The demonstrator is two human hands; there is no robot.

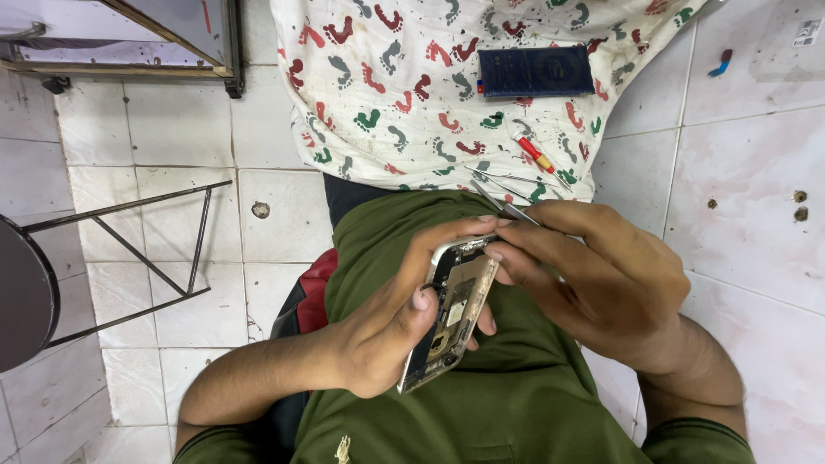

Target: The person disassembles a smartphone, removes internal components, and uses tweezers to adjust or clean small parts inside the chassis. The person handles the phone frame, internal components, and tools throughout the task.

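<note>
White tiled floor (172, 129), metal stool frame (129, 249) far left. Left hand (387, 322) grip closed around opened phone (451, 314), held over lap. Right hand (601, 279) pinches tweezers (507, 206) at phone's top edge. Footprint-patterned cloth (404, 94) beyond, carrying dark blue rectangular battery (534, 70) and red-yellow screwdriver (534, 155).

Dark blue rectangular pack (535, 71), flat, label-faced, lying on white cloth (430, 86) patterned with red, green and grey footprints, near the top of the view. Long edges almost level, tilted slightly. Faint pale print across its face; small red and blue marks at its left end. Small white rectangular label (805, 33) with dark print at the top right corner, stuck flat on pale floor tile (756, 163). No lit screen in view.
</note>
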